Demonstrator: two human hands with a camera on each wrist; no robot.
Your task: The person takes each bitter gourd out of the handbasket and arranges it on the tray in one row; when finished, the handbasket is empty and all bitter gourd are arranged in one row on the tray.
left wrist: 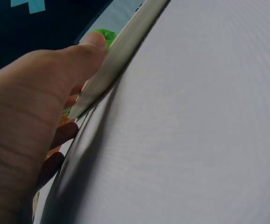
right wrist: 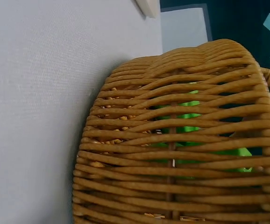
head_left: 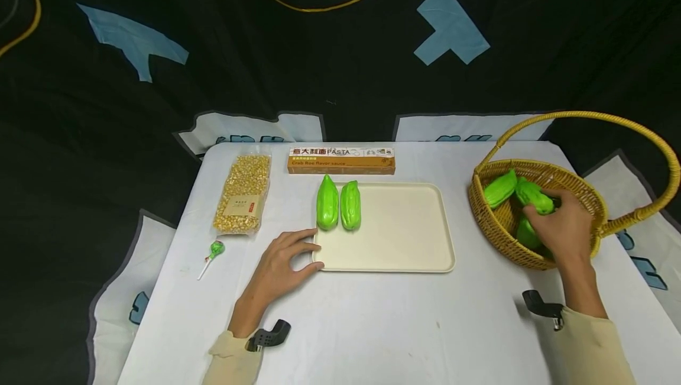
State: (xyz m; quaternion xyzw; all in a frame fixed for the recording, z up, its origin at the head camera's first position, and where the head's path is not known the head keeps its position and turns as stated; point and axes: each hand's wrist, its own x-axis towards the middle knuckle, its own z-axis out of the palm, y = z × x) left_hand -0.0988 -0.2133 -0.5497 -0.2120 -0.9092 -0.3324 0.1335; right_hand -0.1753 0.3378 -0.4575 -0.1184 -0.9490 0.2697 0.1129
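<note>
My right hand point(head_left: 566, 225) reaches into a wicker basket point(head_left: 486, 222) and grips a green ridged gourd point(head_left: 532, 194) between thumb and fingers. Two more gourds lie in the basket: one at its left side point(head_left: 500, 188), another below the thumb point(head_left: 528, 234). The right wrist view shows mostly the basket's woven wall point(right wrist: 172, 140), with green behind the gaps. My left hand point(head_left: 282, 264) touches the left edge of a cream tray point(head_left: 399, 228), fingers spread. On the tray's left part, two green gourds point(head_left: 327, 203) lie side by side. The left wrist view shows the thumb at the tray rim point(left wrist: 121, 56).
Behind the tray lies a pasta box point(head_left: 341, 161). A bag of corn kernels point(head_left: 243, 193) and a green lollipop point(head_left: 215, 249) lie to the left on the white table point(head_left: 372, 332). The basket's tall handle point(head_left: 601, 116) arches over its right side.
</note>
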